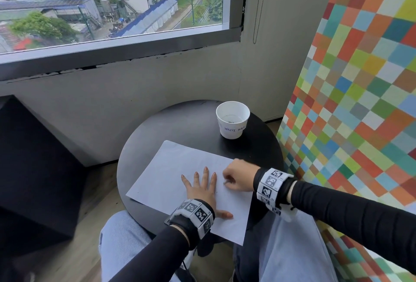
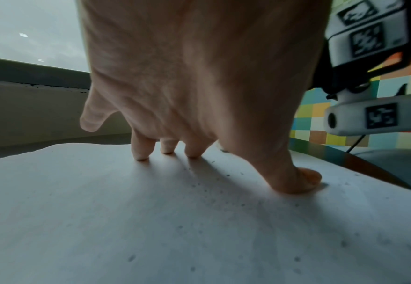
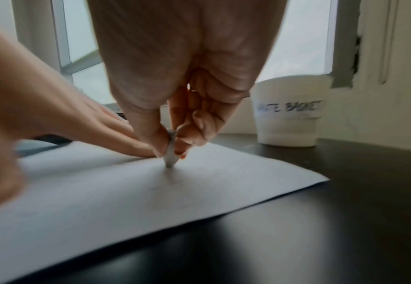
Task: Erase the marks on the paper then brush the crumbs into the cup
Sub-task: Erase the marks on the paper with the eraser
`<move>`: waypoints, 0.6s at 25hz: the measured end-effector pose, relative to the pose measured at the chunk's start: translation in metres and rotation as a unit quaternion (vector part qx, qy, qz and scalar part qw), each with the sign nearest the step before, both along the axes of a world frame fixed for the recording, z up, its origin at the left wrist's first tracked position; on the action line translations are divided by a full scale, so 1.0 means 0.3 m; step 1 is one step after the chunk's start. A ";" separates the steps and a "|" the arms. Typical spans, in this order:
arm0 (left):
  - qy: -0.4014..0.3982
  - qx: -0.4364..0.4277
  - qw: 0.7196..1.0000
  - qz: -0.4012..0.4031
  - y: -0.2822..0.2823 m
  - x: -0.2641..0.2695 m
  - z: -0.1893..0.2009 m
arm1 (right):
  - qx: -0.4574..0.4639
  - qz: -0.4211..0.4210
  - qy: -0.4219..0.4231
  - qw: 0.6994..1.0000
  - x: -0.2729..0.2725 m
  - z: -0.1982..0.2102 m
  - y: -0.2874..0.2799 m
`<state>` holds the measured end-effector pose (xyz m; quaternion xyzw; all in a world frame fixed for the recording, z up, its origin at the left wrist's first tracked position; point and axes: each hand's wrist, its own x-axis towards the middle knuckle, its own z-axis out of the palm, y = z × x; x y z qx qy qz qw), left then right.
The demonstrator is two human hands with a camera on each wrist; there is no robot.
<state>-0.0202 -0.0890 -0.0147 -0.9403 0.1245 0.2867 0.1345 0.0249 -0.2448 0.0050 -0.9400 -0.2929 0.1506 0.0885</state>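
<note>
Pinching a small grey eraser (image 3: 170, 153) tip-down on the sheet of paper (image 1: 171, 169), the right hand (image 1: 238, 177) rubs just beside the left hand (image 1: 202, 188) — fingers spread flat, pinning the sheet to the round black counter (image 1: 180, 124). Crumbs (image 2: 207, 190) lie around the left thumb; the "WASTE BASKET" cup (image 1: 232, 120) stands beyond the paper's far edge, nearer the right hand.

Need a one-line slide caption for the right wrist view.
Right hand pinches an eraser against the paper; labelled cup behind.
</note>
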 end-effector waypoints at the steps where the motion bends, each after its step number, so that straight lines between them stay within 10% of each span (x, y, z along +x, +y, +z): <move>1: -0.001 0.000 1.000 -0.001 -0.001 0.001 0.001 | 0.002 0.029 0.017 0.999 -0.026 -0.009 0.015; 15: 0.002 -0.023 1.000 -0.017 0.026 -0.007 0.009 | 0.221 -0.144 -0.003 0.965 -0.045 -0.006 -0.175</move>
